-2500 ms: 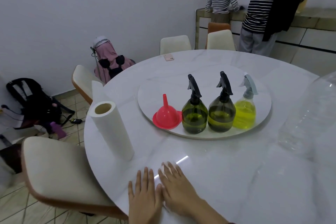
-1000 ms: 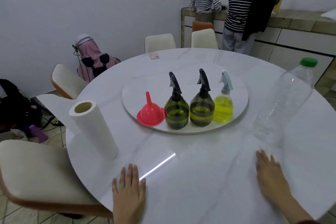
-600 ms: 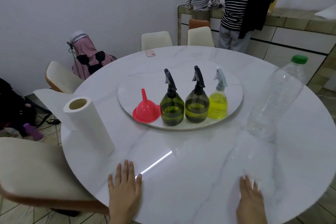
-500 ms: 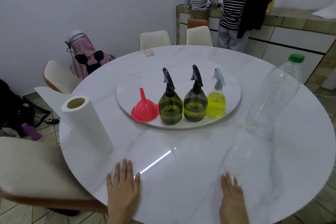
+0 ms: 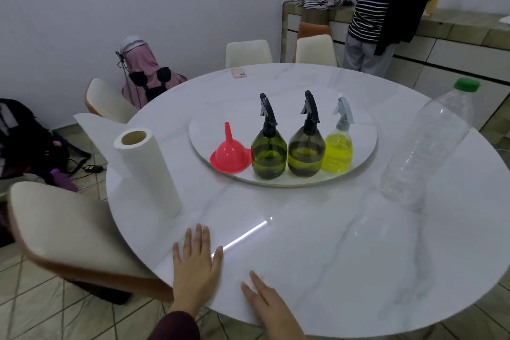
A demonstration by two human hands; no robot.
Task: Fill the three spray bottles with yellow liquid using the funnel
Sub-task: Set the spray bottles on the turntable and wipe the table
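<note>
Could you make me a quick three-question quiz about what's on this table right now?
1. True or false: the pink funnel sits spout-up on the round tray.
2. How many spray bottles have black triggers?
3. The large clear bottle has a cap of which colour: A red, B green, C white?

Key: 1 true. 2 two: the left dark bottle and middle dark bottle; the yellow bottle has a pale one. 3 B.
</note>
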